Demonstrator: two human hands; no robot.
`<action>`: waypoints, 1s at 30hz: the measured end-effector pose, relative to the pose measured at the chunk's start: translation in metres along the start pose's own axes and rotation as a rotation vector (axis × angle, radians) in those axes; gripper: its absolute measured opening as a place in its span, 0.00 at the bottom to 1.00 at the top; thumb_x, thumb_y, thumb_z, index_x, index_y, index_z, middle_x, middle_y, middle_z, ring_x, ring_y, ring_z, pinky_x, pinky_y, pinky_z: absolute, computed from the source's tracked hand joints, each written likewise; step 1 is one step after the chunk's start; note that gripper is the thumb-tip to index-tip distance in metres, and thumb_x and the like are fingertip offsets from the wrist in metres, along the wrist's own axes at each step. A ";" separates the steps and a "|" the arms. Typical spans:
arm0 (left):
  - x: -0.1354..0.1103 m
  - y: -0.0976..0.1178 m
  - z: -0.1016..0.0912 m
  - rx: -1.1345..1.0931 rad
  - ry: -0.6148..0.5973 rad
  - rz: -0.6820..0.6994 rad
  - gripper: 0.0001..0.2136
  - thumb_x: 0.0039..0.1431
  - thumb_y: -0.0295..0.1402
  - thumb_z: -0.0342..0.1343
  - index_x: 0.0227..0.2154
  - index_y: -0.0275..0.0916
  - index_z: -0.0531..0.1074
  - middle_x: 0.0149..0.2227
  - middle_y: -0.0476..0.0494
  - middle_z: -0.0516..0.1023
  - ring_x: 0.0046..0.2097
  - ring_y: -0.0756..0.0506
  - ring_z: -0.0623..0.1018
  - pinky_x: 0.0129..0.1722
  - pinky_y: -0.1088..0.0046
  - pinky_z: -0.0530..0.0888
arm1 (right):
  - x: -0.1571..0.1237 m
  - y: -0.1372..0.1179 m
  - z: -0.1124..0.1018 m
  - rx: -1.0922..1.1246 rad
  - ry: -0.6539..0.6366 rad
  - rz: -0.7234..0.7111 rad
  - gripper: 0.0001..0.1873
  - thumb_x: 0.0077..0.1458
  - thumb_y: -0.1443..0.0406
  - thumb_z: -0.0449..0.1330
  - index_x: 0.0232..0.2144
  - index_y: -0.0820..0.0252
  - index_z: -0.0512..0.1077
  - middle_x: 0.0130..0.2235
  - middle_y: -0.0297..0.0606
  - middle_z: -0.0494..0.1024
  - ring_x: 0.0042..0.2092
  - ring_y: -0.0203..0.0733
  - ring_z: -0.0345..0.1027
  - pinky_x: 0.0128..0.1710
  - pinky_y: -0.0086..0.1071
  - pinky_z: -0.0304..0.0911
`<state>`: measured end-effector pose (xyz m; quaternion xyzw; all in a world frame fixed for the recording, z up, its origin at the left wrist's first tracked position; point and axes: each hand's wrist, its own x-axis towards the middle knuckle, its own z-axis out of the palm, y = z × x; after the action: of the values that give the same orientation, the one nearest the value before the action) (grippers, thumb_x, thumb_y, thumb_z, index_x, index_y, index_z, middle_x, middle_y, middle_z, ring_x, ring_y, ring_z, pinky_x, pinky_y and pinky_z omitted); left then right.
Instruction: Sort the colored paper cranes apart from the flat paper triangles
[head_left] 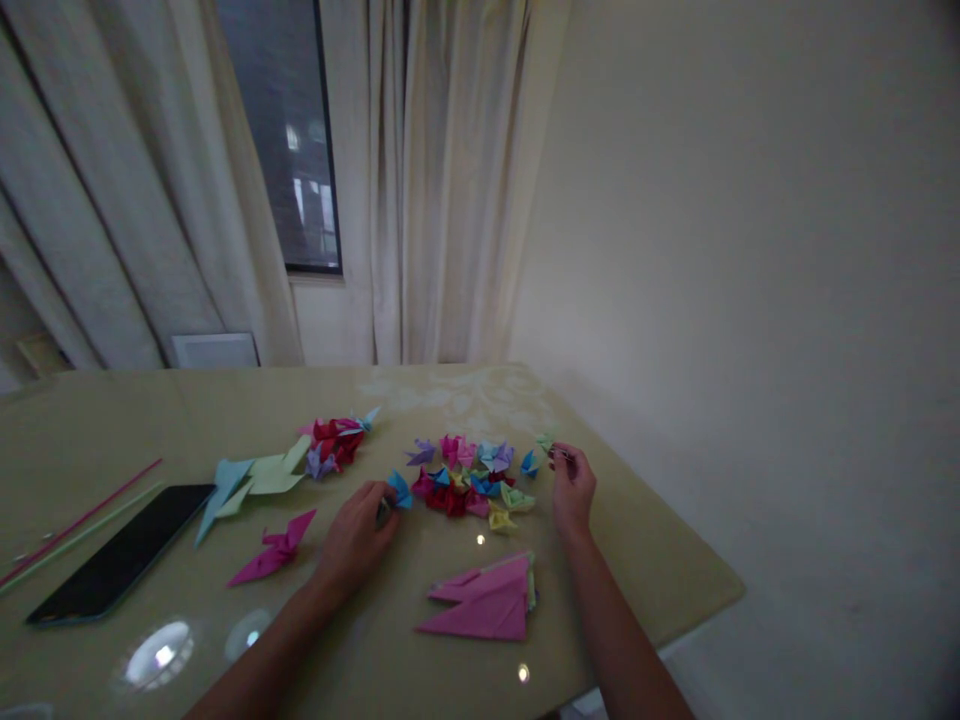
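Observation:
My left hand (360, 530) is closed, its fingertips at a blue paper crane (400, 490) beside the left end of a cluster of small folded cranes (450, 498). The palm side is partly hidden. To the right of that cluster, my right hand (573, 488) pinches a small light green paper crane (544, 441) just above the table. A single blue crane (529, 464) lies between the cluster and my right hand. Nearer to me, between my forearms, rests a flat stack of folded pink paper (487, 602) with a green edge showing.
Left of my left hand lies a larger magenta crane (276, 550). Behind it are pale green and light blue folded papers (274, 472) and a red and purple crane pile (336, 445). A black phone (120, 555) and two thin sticks (82, 522) lie far left. A wall borders the table's right edge.

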<state>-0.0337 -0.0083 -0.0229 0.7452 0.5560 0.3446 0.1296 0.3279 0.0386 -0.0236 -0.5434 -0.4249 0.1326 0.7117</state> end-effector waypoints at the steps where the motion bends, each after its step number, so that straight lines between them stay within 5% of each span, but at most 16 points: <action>1: 0.000 0.000 0.000 -0.008 0.015 0.006 0.04 0.60 0.32 0.51 0.35 0.42 0.71 0.38 0.43 0.78 0.41 0.41 0.78 0.43 0.63 0.73 | 0.001 0.001 -0.001 -0.004 0.024 0.002 0.20 0.57 0.51 0.62 0.41 0.62 0.78 0.39 0.47 0.84 0.40 0.49 0.77 0.41 0.39 0.71; 9: 0.001 -0.003 0.000 -0.068 0.085 0.002 0.05 0.58 0.31 0.51 0.37 0.42 0.69 0.38 0.44 0.76 0.37 0.43 0.78 0.39 0.66 0.74 | 0.004 0.008 -0.005 0.004 0.095 0.072 0.23 0.53 0.48 0.62 0.40 0.62 0.77 0.38 0.45 0.82 0.35 0.46 0.75 0.33 0.36 0.68; 13: -0.001 -0.005 0.002 -0.114 0.099 -0.024 0.10 0.59 0.31 0.50 0.44 0.42 0.69 0.39 0.44 0.77 0.37 0.43 0.79 0.40 0.65 0.74 | 0.002 0.009 -0.006 -0.047 0.091 0.061 0.26 0.55 0.47 0.61 0.42 0.63 0.77 0.36 0.42 0.81 0.28 0.40 0.68 0.28 0.33 0.63; 19: -0.001 -0.003 0.006 -0.149 0.151 -0.087 0.21 0.62 0.35 0.49 0.58 0.40 0.65 0.36 0.45 0.79 0.35 0.42 0.80 0.38 0.64 0.74 | 0.004 0.013 -0.007 -0.076 0.162 0.040 0.25 0.52 0.47 0.63 0.39 0.62 0.77 0.35 0.41 0.80 0.31 0.42 0.70 0.33 0.35 0.66; 30: 0.002 0.002 0.002 -0.165 0.156 0.001 0.09 0.65 0.39 0.51 0.40 0.43 0.74 0.39 0.45 0.79 0.33 0.45 0.79 0.35 0.67 0.75 | 0.007 0.020 -0.010 -0.180 0.236 0.090 0.18 0.46 0.51 0.63 0.33 0.57 0.70 0.30 0.34 0.74 0.30 0.43 0.70 0.32 0.34 0.67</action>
<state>-0.0301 -0.0072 -0.0226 0.7030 0.5340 0.4463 0.1467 0.3455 0.0439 -0.0384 -0.6353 -0.3238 0.0610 0.6985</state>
